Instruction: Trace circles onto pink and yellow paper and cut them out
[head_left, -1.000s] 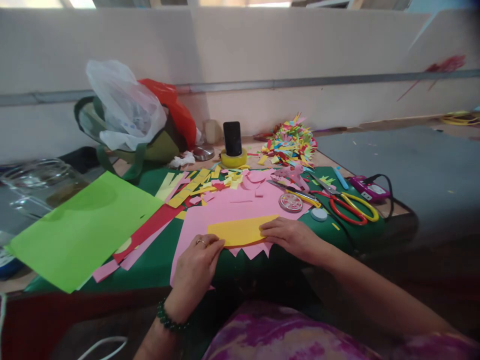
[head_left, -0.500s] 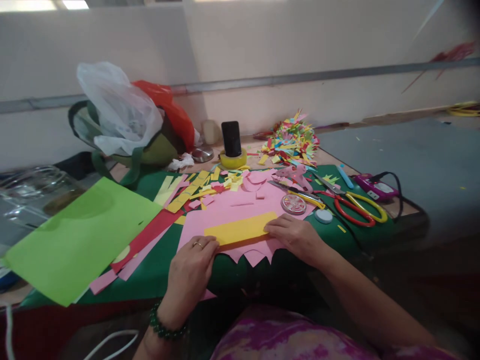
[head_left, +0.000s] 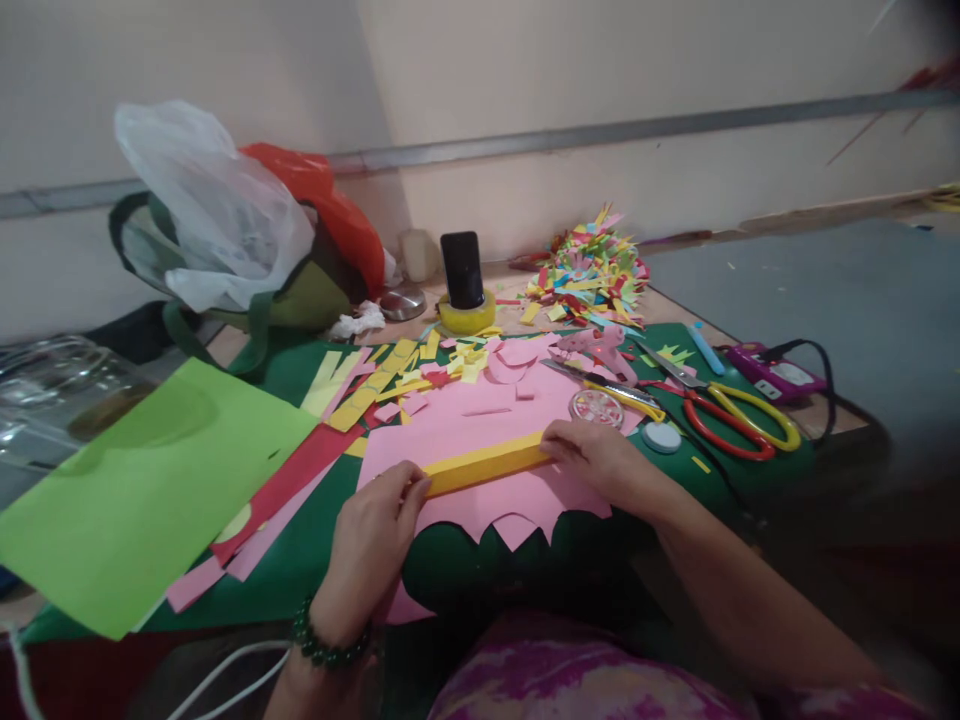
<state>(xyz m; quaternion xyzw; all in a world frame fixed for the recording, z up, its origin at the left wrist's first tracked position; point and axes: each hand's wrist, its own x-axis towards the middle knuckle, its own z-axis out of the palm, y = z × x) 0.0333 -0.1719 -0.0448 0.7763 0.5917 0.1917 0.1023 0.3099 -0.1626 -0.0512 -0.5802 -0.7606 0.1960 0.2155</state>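
Observation:
Between my two hands a strip of yellow paper is stretched, bent along its length so that a narrow band faces me. My left hand, with a ring and a green bead bracelet, pinches its left end. At the right end, the thumb and fingers of my right hand close on the paper. Underneath lies a large pink paper sheet whose near edge is cut in jagged points. Just right of my right hand are a utility knife, a round clear case and scissors.
A green sheet and red paper strips lie at left. Behind are a bag, a phone on a tape roll and a pile of paper flowers. A pink glue gun and purple device sit right.
The yellow paper has turned from a wide flat piece into a narrower, folded-looking band. Both hands keep hold of its ends. The whole view has shifted slightly.

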